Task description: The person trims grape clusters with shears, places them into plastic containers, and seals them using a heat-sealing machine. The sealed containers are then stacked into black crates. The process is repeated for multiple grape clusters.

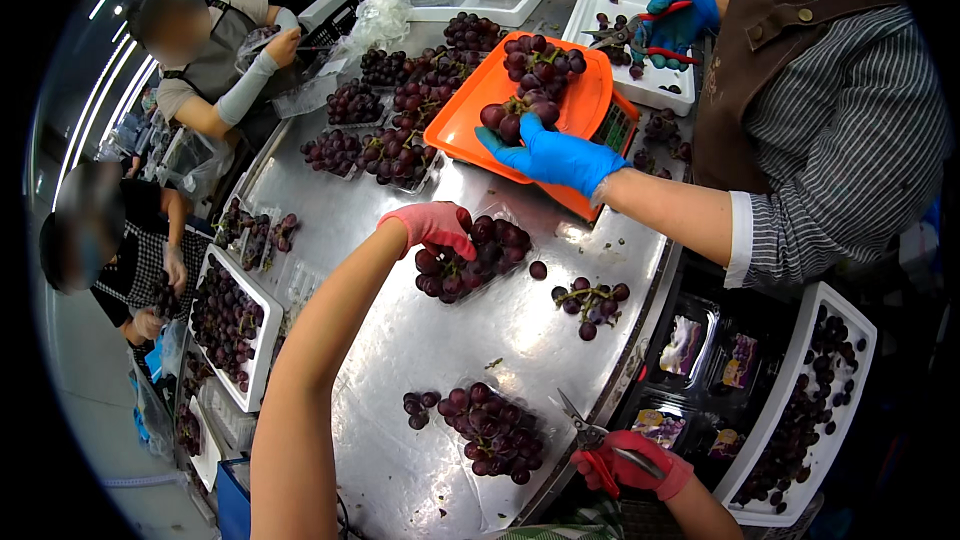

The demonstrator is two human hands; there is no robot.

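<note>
My left hand (435, 231), in a red glove, lies over a bunch of dark grapes (480, 259) in a clear plastic tray. Its fingers touch the grapes, but whether they grip is not clear. In my right hand (645, 461), also red-gloved, are red-handled pruning snips (589, 431) with parted blades at the table's near edge. Left of the snips sits a second clear tray of grapes (495, 431), with a few grapes (421, 409) beside it. A loose grape (538, 270) and a small, sparse bunch (591, 305) lie right of the first tray.
Across the metal table (405, 360), a co-worker's blue-gloved hand (562, 154) touches grapes on an orange scale (465, 116); their other hand (679, 22) holds snips. Filled grape trays (352, 101) stand behind. White foam boxes (817, 405) hold grapes. Two more people work at left.
</note>
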